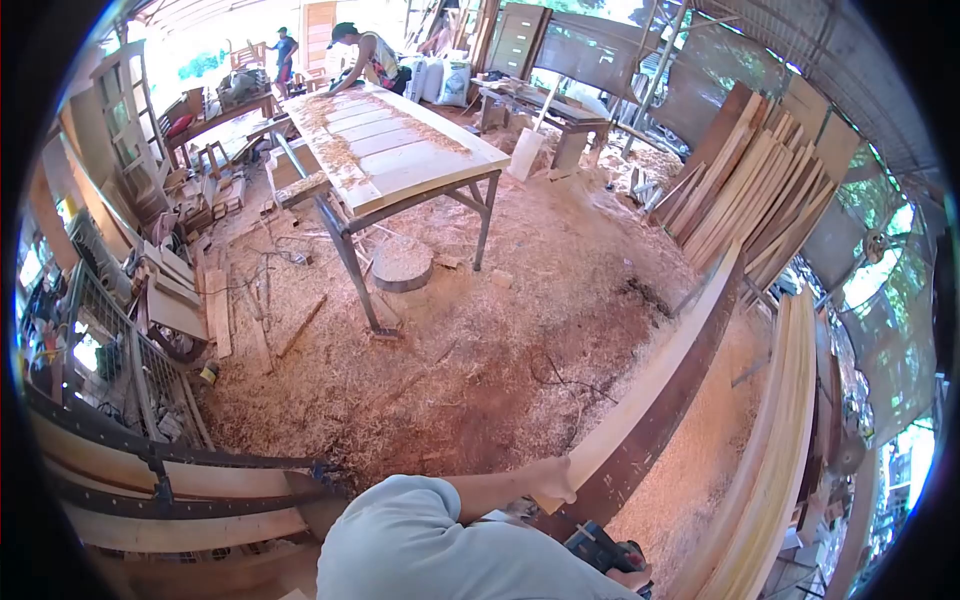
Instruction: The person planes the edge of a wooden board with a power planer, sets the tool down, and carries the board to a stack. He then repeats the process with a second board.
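My left hand (555,481) is at the near end of a long plank (640,395), its fingers bent over the pale face at the edge. The plank has a dark brown side and runs away toward the upper right. At the bottom, my right hand (632,578) is closed around a black power tool (592,545) that looks like an electric planer. It sits beside the plank's near end. My light grey sleeve and body hide part of the tool and its underside.
Long boards (770,450) lie to the right, and more boards (750,190) lean behind. A person (368,60) bends over a panel (390,140) on a metal-legged table. Shavings and a black cord (570,382) cover the floor. Clamped boards (200,480) stand at left.
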Action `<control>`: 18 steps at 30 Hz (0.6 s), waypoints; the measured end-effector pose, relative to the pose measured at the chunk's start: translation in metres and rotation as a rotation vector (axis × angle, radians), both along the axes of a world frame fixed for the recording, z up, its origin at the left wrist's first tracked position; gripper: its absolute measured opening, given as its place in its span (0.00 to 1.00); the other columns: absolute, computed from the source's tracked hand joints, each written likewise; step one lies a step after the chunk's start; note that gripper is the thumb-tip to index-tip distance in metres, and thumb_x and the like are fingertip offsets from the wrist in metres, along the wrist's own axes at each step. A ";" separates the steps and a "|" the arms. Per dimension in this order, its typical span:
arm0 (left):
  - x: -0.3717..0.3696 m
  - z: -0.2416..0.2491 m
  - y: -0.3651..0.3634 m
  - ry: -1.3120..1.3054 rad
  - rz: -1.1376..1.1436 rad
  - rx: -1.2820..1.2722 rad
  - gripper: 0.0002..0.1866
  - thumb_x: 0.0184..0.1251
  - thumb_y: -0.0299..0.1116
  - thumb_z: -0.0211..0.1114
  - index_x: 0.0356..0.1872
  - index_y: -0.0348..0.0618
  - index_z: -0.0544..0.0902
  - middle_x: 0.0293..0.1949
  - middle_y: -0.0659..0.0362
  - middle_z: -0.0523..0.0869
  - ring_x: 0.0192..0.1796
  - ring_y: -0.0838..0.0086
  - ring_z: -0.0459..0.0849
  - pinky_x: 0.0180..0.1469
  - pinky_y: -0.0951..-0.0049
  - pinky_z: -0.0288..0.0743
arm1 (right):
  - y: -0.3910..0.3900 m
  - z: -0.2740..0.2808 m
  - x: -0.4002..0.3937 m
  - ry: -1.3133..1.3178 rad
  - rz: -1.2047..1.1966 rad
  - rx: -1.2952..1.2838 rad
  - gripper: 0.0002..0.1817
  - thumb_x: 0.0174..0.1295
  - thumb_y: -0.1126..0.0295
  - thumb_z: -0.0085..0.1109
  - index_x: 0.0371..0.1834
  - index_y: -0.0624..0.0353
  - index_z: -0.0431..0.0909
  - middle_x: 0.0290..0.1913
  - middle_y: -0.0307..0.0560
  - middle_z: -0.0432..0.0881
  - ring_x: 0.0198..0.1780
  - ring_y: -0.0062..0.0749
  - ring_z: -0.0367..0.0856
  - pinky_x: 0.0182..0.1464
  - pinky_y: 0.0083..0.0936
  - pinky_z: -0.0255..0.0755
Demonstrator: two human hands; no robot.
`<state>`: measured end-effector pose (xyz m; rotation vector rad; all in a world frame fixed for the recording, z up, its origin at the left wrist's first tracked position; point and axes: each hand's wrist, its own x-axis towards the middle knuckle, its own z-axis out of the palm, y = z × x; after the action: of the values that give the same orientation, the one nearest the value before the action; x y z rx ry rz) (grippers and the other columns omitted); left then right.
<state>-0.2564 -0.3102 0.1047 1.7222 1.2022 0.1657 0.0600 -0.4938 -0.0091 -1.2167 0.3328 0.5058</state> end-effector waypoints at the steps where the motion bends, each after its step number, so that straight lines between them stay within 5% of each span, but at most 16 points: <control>1: -0.003 -0.003 0.001 -0.002 0.003 -0.003 0.38 0.39 0.45 0.76 0.52 0.29 0.79 0.48 0.38 0.86 0.53 0.49 0.87 0.54 0.56 0.80 | -0.007 -0.003 -0.002 -0.069 0.025 -0.003 0.21 0.70 0.48 0.49 0.29 0.53 0.72 0.28 0.40 0.76 0.35 0.31 0.75 0.43 0.30 0.71; 2: -0.006 -0.007 0.001 -0.015 0.012 0.002 0.38 0.39 0.45 0.76 0.53 0.29 0.79 0.48 0.38 0.86 0.53 0.49 0.86 0.54 0.56 0.80 | -0.023 -0.053 0.032 -0.153 0.227 0.121 0.21 0.70 0.47 0.52 0.29 0.52 0.73 0.25 0.37 0.74 0.30 0.29 0.75 0.37 0.29 0.72; 10: -0.030 -0.016 0.018 -0.089 0.013 0.013 0.36 0.39 0.45 0.77 0.50 0.30 0.79 0.47 0.38 0.86 0.51 0.48 0.86 0.52 0.54 0.80 | -0.014 0.090 -0.057 -0.077 0.348 -0.194 0.21 0.70 0.47 0.52 0.29 0.52 0.73 0.24 0.36 0.73 0.29 0.29 0.74 0.36 0.29 0.72; 18: -0.013 -0.082 0.004 -0.144 0.048 0.049 0.34 0.41 0.47 0.78 0.45 0.30 0.80 0.48 0.38 0.84 0.50 0.48 0.85 0.52 0.55 0.81 | -0.029 0.137 -0.143 0.070 0.569 -0.241 0.20 0.70 0.47 0.53 0.29 0.51 0.73 0.24 0.36 0.73 0.29 0.29 0.74 0.35 0.28 0.72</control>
<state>-0.2693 -0.3064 0.0232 1.6942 1.1414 0.3446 -0.0832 -0.5229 0.1283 -1.5343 0.1010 1.0223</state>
